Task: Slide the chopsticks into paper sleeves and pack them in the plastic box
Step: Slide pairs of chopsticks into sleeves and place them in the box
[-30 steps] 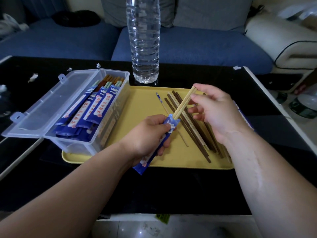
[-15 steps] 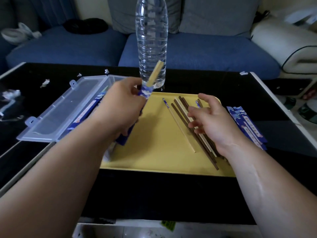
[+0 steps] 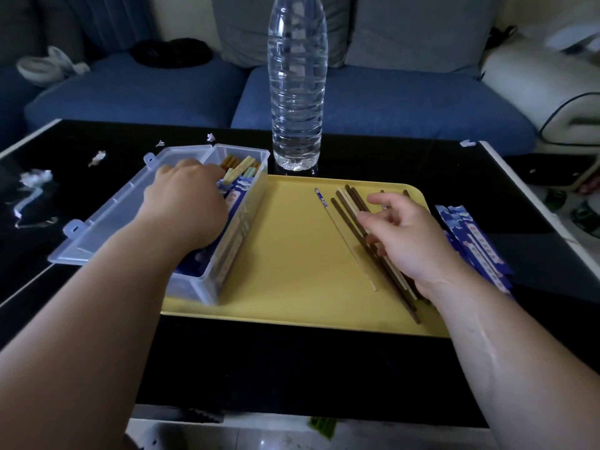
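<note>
The clear plastic box (image 3: 242, 233) stands on the left of the yellow tray (image 3: 292, 254) with its lid (image 3: 107, 219) folded out to the left. My left hand (image 3: 185, 203) is inside the box, shut on a pair of light chopsticks in a blue paper sleeve (image 3: 238, 177) that lies on other sleeved pairs. Loose dark and light chopsticks (image 3: 349, 207) lie on the tray's right side. My right hand (image 3: 409, 238) rests over them with its fingers apart. Empty blue sleeves (image 3: 477, 246) are stacked just right of the tray.
A tall clear water bottle (image 3: 297, 92) stands behind the tray. White paper scraps (image 3: 35, 178) lie on the black table at the left. The table's white edge (image 3: 532, 203) runs along the right. A blue sofa (image 3: 389, 102) is behind.
My left hand carried the sleeved pair from the tray's middle to the left and down into the box. My right hand let go of the chopsticks and dropped onto the loose pile.
</note>
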